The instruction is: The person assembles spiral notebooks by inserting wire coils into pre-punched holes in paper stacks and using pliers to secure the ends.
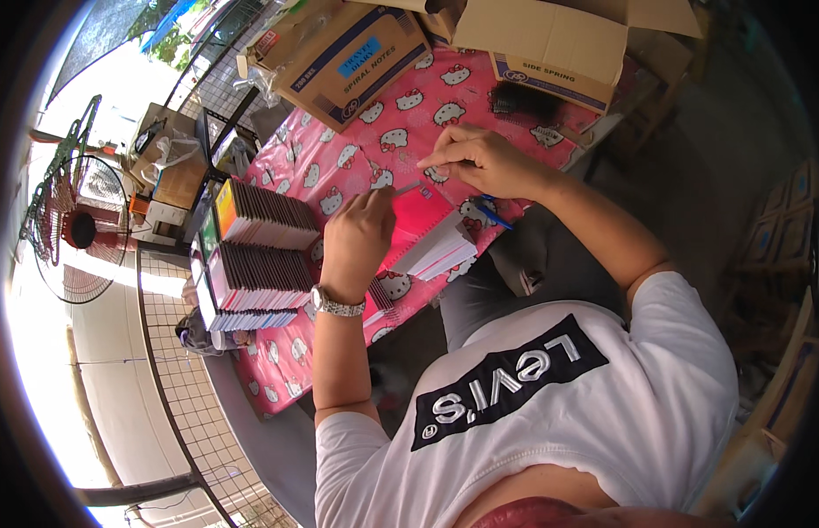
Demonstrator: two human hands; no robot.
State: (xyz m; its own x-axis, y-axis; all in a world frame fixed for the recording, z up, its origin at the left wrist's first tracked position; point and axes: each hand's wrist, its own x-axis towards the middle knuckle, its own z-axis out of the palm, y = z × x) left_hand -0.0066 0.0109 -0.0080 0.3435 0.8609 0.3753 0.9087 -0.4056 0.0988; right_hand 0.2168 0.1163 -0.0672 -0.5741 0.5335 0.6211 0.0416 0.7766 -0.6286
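A stack of paper sheets with a bright pink-red cover (418, 220) lies in front of me on the table, its white page edges fanned toward my lap. My left hand (358, 233), with a metal watch on the wrist, is at the stack's left edge. Its fingers are curled together, and whatever is between them is hidden. Above the far right corner of the cover hovers my right hand (493, 163), thumb and fingertips pinched. Anything in that pinch is too small to make out. A blue pen (493, 214) rests right of the stack.
Rows of stacked notebooks (260, 255) stand at the left on the pink patterned tablecloth (392, 141). Cardboard boxes (357, 66) line the far side, with an opened carton (550, 66) at far right. A dark bundle (524, 104) lies before it. A fan (80, 229) stands farther left.
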